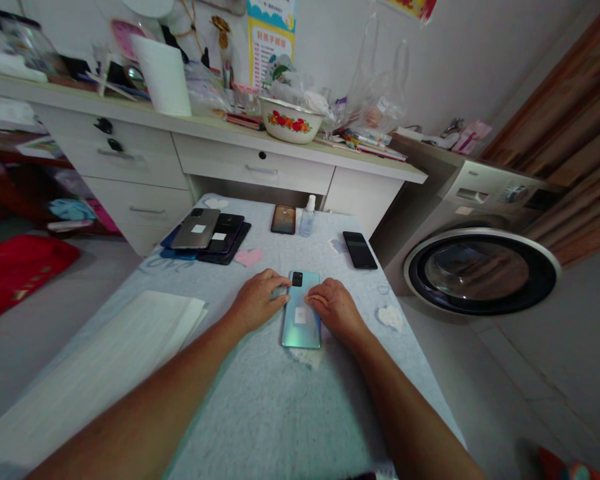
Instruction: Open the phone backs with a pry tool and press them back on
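Note:
A light blue-green phone (pixel 303 330) lies back side up on the cloth-covered table, with a white label and a dark camera block. At its upper left edge, my left hand (pixel 260 300) grips it with index finger and thumb, the other fingers curled. My right hand (pixel 336 308) rests over the right side of the phone, fingertips pressed together near the label; what they pinch is too small to tell. Beyond the phone stand a clear spray bottle (pixel 307 219) and a brown-screened phone (pixel 283 219). A black phone (pixel 360 251) lies at the right.
Several stacked phones (pixel 197 229) lie at the table's back left. A folded white sheet (pixel 105 367) covers the left side of the table (pixel 260 413). Behind are a cluttered counter (pixel 220 130) with a flowered bowl (pixel 291 121) and, at the right, a washing machine (pixel 473 267).

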A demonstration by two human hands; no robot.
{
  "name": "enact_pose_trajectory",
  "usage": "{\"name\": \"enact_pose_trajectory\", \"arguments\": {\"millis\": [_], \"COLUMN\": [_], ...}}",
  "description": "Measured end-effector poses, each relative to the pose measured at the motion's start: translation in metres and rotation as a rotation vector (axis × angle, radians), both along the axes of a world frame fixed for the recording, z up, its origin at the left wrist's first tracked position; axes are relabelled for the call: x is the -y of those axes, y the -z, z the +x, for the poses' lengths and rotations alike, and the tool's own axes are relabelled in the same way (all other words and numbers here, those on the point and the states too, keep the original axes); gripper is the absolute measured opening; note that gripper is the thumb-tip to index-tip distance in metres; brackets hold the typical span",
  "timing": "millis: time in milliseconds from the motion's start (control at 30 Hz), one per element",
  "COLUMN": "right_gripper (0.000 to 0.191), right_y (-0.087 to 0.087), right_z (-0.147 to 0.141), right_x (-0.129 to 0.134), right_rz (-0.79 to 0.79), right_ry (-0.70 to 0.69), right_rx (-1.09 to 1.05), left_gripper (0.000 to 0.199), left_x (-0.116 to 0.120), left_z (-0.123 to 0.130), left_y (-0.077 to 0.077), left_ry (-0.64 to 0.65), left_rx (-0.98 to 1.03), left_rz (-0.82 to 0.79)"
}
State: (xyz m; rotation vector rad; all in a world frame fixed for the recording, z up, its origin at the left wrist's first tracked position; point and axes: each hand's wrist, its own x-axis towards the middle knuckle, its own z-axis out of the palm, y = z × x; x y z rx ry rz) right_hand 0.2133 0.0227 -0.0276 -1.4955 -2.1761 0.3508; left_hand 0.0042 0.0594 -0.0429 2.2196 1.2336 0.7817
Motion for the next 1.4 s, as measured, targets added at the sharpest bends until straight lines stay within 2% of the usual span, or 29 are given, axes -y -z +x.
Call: {"name": "enact_pose_trajectory", "arguments": {"millis": [167,267,667,933,1133,1300,1400], "right_gripper": [0.013,0.011,0.009,0.011,0.015,0.009,0.008], "right_y": [0.004,0.003,-0.012,-0.029,-0.031,-0.028,-0.027], "right_z": [0.004,0.008,0.025,0.025,0.025,0.028,0.028], "right_x": [-0.007,-0.008,0.006,0.016,0.024,0.027,0.027], "right_rz": [0.005,0.01,-0.154,-0.293,-0.516,-0.578,-0.618], "right_ry": [0.142,0.155,-0.109,-0.192,-0.271,-0.391,-0.355], "right_rx": [-0.003,-0.009,-0.155,-0.148,-0.236,-0.28,-0.296], "left_gripper": [0.025,0.025,0.026,0.025,0.026,0.025,0.025], "left_x": [0.0,0.0,-0.001,0.0,-0.001,-0.002,-0.002], "left_z": [0.0,0.0,-0.001,0.0,-0.001,-0.001,-0.001], "left_y": [-0.001,0.0,-0.001,0.0,0.0,0.002,0.001], "left_ry": [0.0,0.003,0.008,0.006,0.001,0.016,0.017], "left_rx": [-0.012,-0.024,-0.022,-0.026,-0.024,-0.017,-0.024], "left_rz": [-0.004,-0.005,-0.006,0.004,-0.003,0.005,0.008]}}
